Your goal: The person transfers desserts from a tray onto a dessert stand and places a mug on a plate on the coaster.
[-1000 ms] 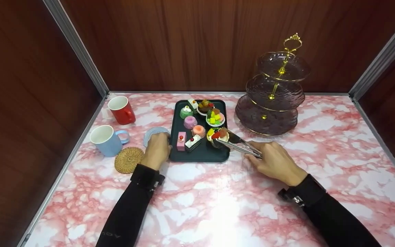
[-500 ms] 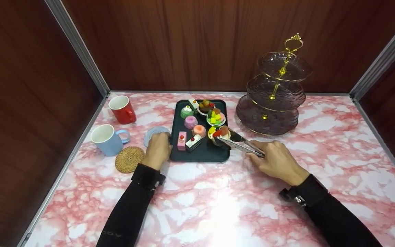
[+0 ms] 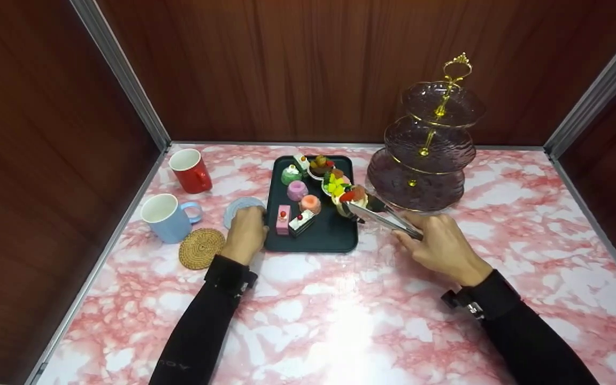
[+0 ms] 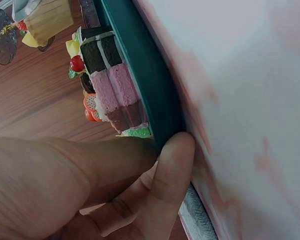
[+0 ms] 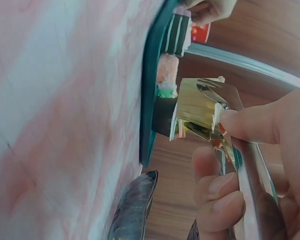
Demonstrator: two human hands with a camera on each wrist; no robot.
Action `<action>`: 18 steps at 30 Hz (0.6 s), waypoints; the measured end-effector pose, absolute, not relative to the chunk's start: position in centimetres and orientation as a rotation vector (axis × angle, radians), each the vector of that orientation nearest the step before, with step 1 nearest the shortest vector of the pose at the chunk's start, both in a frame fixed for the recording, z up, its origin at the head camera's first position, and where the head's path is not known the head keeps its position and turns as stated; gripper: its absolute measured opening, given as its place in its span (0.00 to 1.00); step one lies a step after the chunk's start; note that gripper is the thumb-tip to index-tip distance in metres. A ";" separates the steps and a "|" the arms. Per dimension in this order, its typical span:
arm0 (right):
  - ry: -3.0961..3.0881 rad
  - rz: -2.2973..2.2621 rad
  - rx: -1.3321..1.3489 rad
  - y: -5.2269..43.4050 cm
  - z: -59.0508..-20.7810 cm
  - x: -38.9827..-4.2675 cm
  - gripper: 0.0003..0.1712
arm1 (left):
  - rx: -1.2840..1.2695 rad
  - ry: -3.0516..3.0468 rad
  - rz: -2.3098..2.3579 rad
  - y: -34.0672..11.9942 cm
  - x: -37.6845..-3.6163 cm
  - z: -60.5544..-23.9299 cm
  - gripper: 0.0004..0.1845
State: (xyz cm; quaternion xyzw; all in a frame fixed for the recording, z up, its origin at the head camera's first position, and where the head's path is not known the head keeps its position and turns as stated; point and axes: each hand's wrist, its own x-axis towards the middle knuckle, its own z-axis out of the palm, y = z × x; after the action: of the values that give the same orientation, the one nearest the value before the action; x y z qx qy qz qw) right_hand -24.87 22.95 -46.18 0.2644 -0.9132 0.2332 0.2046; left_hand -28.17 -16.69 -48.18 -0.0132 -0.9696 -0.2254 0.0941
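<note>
1. Your right hand point(image 3: 443, 247) is squeezing a pair of metal tongs point(image 3: 388, 219), fingers curled round the handles. The tong tips are pinched on a small fruit-topped cake point(image 3: 353, 197), which hangs clear of the dark tray point(image 3: 335, 241), above its right edge.

2. The relation that matters: the cake sits at the far-left end of the tongs, and the tongs' long axis runs from your hand up and left to the cake. The three-tier glass stand point(image 3: 424, 140) is just to the right of the cake and beyond it, with the rim of its bottom tier near the tong tips. Your right hand is much the nearer one to the stand.

3. Your left hand point(image 3: 245, 233) is at the tray's left edge. The left wrist view shows the thumb point(image 4: 171, 172) pressed against the rim, with a pink slice of cake point(image 4: 117, 95) close inside it.

4. The count:
   - one stand with three tiers, all bare as far as you can see
   - one pair of tongs
   - one cake in the tongs
   - about seven cakes on the tray, though those at the back overlap and are hard to separate
   - two mugs: a red mug point(image 3: 191, 170) and a blue mug point(image 3: 167, 217)
   - two coasters: a woven coaster point(image 3: 200, 249) and a grey coaster point(image 3: 239, 206)
</note>
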 end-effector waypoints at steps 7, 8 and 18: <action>-2.522 0.678 0.645 23.7 -46.1 -25.3 0.17 | -0.034 -2.876 -0.666 -16.6 -28.2 -48.1 0.11; -2.527 0.688 0.632 23.9 -46.1 -25.3 0.17 | -0.036 -2.874 -0.668 -16.6 -28.2 -48.1 0.11; -2.523 0.730 0.528 24.9 -46.2 -26.2 0.29 | -0.030 -2.862 -0.671 -16.7 -28.3 -48.3 0.13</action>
State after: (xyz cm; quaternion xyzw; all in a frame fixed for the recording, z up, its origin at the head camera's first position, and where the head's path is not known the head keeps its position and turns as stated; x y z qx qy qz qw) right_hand -26.21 24.94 -46.22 0.1918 -0.9167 0.2653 0.2290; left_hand -28.26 -16.70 -48.28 -0.0101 -0.9686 -0.2270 0.1005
